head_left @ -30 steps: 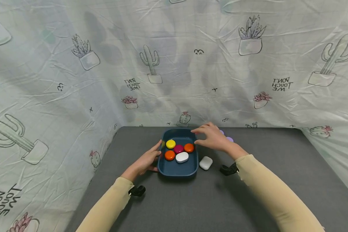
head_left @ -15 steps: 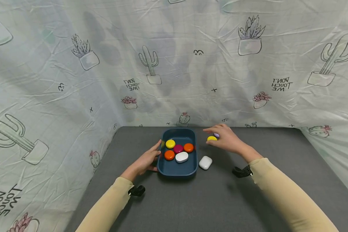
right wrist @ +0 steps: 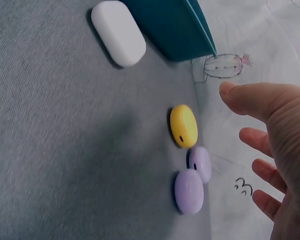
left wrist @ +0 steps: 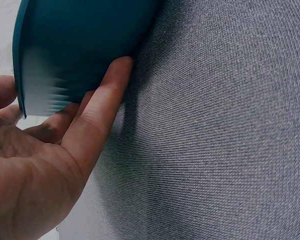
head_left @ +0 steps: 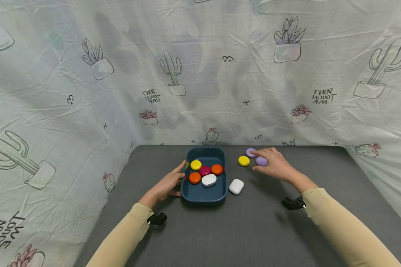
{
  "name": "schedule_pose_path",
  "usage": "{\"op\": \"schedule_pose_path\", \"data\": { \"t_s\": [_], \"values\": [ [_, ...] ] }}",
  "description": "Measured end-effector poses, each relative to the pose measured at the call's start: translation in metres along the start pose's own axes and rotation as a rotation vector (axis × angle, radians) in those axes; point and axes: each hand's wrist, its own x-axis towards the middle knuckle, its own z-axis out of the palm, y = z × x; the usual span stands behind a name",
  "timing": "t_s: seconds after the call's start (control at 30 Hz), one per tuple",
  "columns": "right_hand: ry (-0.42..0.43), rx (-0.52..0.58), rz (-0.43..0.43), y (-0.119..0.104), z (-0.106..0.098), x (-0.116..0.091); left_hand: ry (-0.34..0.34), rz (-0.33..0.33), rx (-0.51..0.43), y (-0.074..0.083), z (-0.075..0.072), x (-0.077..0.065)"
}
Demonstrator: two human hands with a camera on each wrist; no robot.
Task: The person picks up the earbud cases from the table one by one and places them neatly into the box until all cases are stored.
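My left hand [head_left: 169,184] rests against the left side of a dark blue tray [head_left: 204,197], its thumb on the outer wall in the left wrist view. My right hand [head_left: 275,165] hovers with thumb and fingers apart and nothing between them. In the head view it partly overlaps a purple rounded piece [head_left: 261,161]. A second purple piece [head_left: 250,152] lies just behind, near my fingertips. To their left sits a glossy yellow piece [head_left: 244,161]. The right wrist view shows small dark slots on the yellow piece and one purple piece.
Inside the tray are a yellow piece [head_left: 196,165], a magenta piece [head_left: 205,171], two orange pieces [head_left: 217,170] and a white rounded piece [head_left: 209,180]. Another white piece [head_left: 236,186] lies beside the tray's right wall. A cactus-print curtain [head_left: 200,74] backs the grey table [head_left: 200,237].
My right hand has moved right, away from the tray's right rim, uncovering the yellow piece and then the rear purple piece. My left hand and the tray stay in place.
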Motion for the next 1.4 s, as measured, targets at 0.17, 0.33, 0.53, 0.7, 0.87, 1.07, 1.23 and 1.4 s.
{"op": "schedule_pose_path", "data": {
  "t_s": [0.17,0.33,0.53,0.7,0.87,1.07,1.23,1.4],
  "values": [
    [0.002,-0.017,0.013,0.008,0.0,-0.004,-0.004,0.003,-0.001,-0.001,0.0,0.0],
    [0.017,-0.023,0.031,0.017,-0.003,-0.008,-0.007,0.002,-0.001,-0.001,0.0,0.001],
    [0.005,-0.005,0.075,0.028,-0.005,-0.01,-0.011,-0.002,0.003,-0.002,0.0,0.001],
    [-0.011,0.007,0.115,0.035,-0.005,-0.01,0.004,-0.013,0.003,0.001,0.001,0.0],
    [-0.005,0.003,0.135,0.042,-0.003,-0.008,0.012,-0.013,0.007,0.001,0.002,0.0],
    [-0.01,0.006,0.171,0.049,0.001,-0.003,0.011,-0.009,0.004,0.0,0.002,0.001],
    [-0.02,0.019,0.202,0.054,0.005,0.001,0.009,-0.01,-0.003,-0.001,0.002,0.001],
    [-0.026,0.037,0.233,0.06,0.007,0.005,0.015,-0.016,-0.001,0.0,0.002,0.001]
  ]
}}
